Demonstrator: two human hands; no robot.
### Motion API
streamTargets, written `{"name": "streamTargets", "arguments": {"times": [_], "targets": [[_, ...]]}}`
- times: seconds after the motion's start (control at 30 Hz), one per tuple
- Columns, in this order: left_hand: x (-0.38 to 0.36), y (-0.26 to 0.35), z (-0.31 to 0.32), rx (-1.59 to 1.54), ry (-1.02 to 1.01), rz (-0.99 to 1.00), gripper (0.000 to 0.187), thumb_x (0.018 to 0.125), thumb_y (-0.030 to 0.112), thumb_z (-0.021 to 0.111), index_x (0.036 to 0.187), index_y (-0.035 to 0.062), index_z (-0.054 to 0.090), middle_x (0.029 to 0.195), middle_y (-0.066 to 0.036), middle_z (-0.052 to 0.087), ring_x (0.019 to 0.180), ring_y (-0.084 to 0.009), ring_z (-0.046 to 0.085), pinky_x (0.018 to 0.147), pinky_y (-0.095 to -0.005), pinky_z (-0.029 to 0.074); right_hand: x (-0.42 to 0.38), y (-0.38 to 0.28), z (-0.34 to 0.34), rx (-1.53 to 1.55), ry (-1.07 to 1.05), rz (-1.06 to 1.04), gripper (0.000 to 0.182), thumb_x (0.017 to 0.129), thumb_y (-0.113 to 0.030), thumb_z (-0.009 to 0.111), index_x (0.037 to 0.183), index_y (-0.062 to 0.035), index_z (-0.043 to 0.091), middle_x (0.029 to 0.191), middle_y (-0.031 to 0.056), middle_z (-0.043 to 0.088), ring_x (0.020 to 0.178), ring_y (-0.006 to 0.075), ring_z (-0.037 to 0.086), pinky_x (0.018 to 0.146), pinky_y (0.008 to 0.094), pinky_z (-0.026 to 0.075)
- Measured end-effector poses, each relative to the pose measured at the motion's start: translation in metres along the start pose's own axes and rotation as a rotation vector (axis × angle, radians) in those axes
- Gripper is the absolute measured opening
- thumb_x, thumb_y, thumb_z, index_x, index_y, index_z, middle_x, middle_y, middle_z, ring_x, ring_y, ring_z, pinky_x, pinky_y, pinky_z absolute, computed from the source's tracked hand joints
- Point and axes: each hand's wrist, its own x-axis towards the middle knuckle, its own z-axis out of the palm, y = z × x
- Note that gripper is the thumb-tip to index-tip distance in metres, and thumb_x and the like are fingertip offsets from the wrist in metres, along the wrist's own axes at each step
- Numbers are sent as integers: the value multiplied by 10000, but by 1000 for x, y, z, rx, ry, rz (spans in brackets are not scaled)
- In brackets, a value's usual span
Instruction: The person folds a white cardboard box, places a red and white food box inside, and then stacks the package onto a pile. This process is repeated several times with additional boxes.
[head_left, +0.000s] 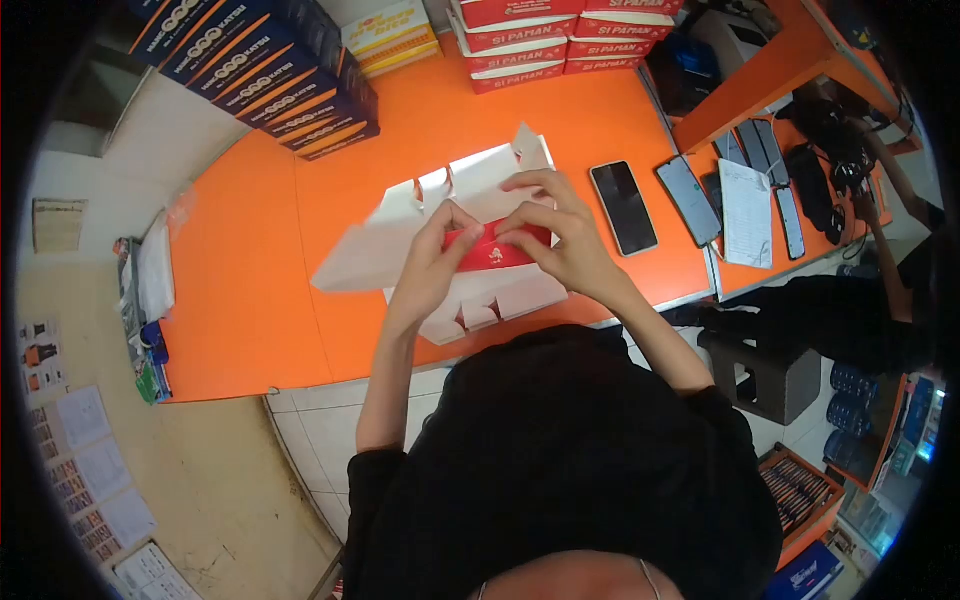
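A partly folded cardboard food box lies on the orange table in front of me, its white inner side up and its slotted flaps spread. One red printed panel stands up toward me between my hands. My left hand pinches the left end of that panel, thumb on the red face. At the panel's right part, my right hand grips with thumb and bent fingers, some fingers reaching over the white inside. Parts of the fold lie hidden behind my fingers.
Stacked dark blue boxes stand at the back left, yellow boxes beside them, and red boxes at the back centre. A phone lies right of my work, near more phones and a paper pad. Another person is at far right.
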Motion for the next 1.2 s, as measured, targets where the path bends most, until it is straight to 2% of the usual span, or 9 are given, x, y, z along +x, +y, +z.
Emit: {"name": "streamTargets", "arguments": {"times": [0.07,0.2,0.3,0.33,0.43,0.67,1.0,1.1,1.2], "targets": [[-5,19,-13,6,-56,58,65,875,42,556,872,8,500,859,-63,530,921,-126,496,808,-294,415,15,-11,-5,42,-151,-15,153,748,-109,696,881,-71,629,752,78,608,742,280,568,803,350,422],[-17,22,5,807,614,839,349,733,-19,714,995,39,492,1077,-105,480,1069,-232,463,820,-373,447,18,-20,12,27,-73,76,195,757,-116,693,917,-69,591,733,67,602,709,266,554,711,332,421],[-6,2,37,211,1098,1002,622,709,35,761,1196,50,374,1252,-139,338,1195,-271,361,902,-399,416,6,-24,31,292,56,215,155,787,-73,666,888,-35,554,791,71,583,712,193,551,721,297,432],[-21,-2,37,244,906,546,824,718,64,766,1316,50,200,1360,-149,175,1259,-257,272,967,-367,365,0,-27,40,538,33,299,159,797,-57,653,910,-31,545,825,67,579,731,178,547,737,288,433],[-30,-15,44,-306,729,257,633,759,91,738,1254,-13,358,1219,-139,435,1127,-203,439,944,-323,372,-4,-32,28,711,-327,231,503,788,-110,690,1183,-31,389,1111,91,469,1052,197,459,919,332,390],[-38,-18,28,575,470,582,578,645,18,716,1167,-16,470,1142,-184,521,1099,-297,527,980,-411,393,21,-36,-7,894,78,426,512,720,-72,754,1173,-6,525,1118,76,531,1056,153,530,912,303,436],[-43,-5,32,78,629,710,588,677,-25,621,1176,63,323,1246,-212,400,1209,-328,405,1046,-459,318,-5,-52,7,475,-57,303,207,815,-203,692,750,-50,569,696,12,581,627,102,543,565,284,439],[-45,22,40,154,502,707,656,681,-24,597,1251,63,284,1271,-198,373,1220,-321,385,1055,-438,302,3,-42,-2,1121,-263,809,353,778,-157,723,1079,-60,565,844,21,603,681,99,588,568,219,480],[-45,15,42,3,556,586,721,697,-2,605,1314,75,240,1305,-167,362,1227,-314,377,1059,-418,306,8,-45,-5,984,-445,456,285,838,-263,654,993,-47,553,871,35,577,749,134,561,646,317,466]]}}
